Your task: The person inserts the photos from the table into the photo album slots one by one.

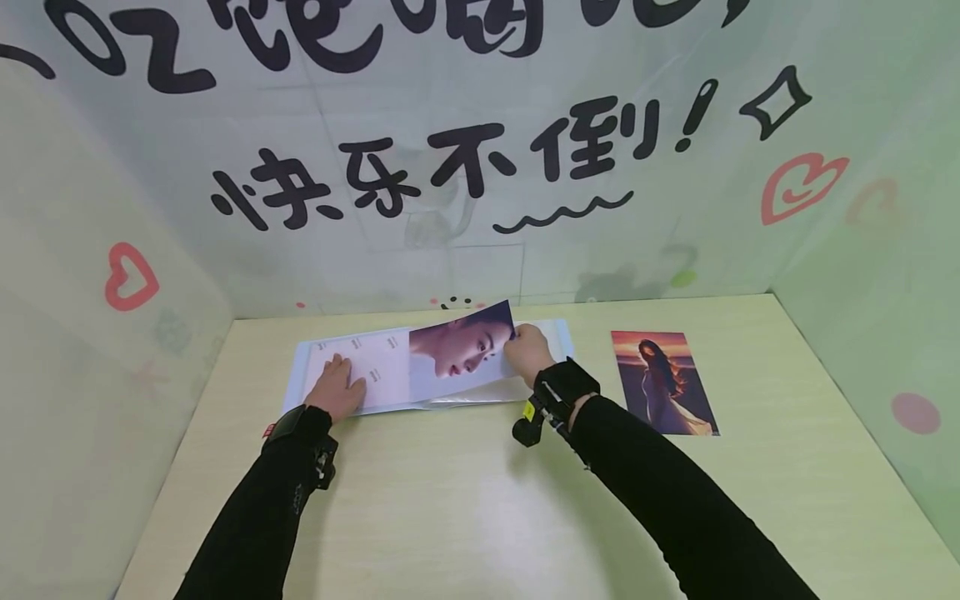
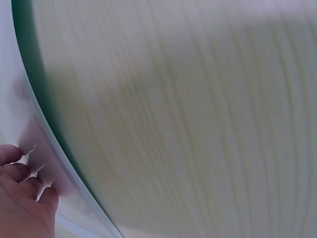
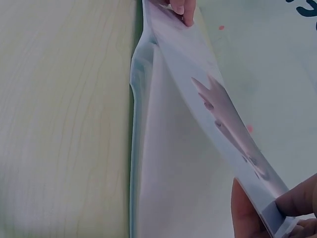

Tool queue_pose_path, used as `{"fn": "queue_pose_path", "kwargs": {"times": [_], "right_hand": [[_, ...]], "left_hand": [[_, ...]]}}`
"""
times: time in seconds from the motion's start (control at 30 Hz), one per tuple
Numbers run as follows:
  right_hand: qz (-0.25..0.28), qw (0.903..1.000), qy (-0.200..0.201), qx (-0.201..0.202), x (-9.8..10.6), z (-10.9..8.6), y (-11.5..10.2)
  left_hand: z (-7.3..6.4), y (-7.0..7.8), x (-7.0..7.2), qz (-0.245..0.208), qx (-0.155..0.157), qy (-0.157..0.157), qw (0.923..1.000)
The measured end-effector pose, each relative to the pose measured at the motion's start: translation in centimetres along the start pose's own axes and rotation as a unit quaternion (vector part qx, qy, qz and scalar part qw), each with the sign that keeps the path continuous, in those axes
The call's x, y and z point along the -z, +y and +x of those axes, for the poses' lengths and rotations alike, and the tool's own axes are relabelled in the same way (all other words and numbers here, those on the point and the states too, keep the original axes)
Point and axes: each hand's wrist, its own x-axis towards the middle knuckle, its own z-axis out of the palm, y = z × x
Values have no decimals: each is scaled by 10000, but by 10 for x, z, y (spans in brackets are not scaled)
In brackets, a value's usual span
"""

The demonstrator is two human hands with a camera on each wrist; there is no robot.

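Note:
A light blue folder (image 1: 562,333) lies spread near the back of the table. On its left side is a pale sheet (image 1: 386,367) with small lines of print. My left hand (image 1: 337,389) rests on this sheet, fingers extended; the left wrist view shows its fingertips close to the folder's edge. A portrait print (image 1: 465,346) of a face slants upward to the right. My right hand (image 1: 528,352) pinches its right end between thumb and fingers. In the right wrist view the lifted print (image 3: 223,134) stands away from the whitish page (image 3: 173,148) beneath.
Right of the folder, a photo (image 1: 663,383) of a long-haired figure at sunset lies flat on the pale wooden table (image 1: 450,500). A printed backdrop (image 1: 420,250) rises right behind the table's back edge, with side panels at left and right.

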Motion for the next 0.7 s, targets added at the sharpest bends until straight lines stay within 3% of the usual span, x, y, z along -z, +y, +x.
{"fn": "queue_pose_path", "kwargs": {"times": [0.3,0.53,0.7], "right_hand": [[84,9998,78,-132,1,15,4],[21,10000,64,19,-10,16,5],[-15,9996,144,261,-6,14,3]], "left_hand": [[-1,-7,0,-421,-83,63,9991],[1,-5,0,-122,47,-35,9999],[4,-6,-2,-5,44,-37,10000]]}}
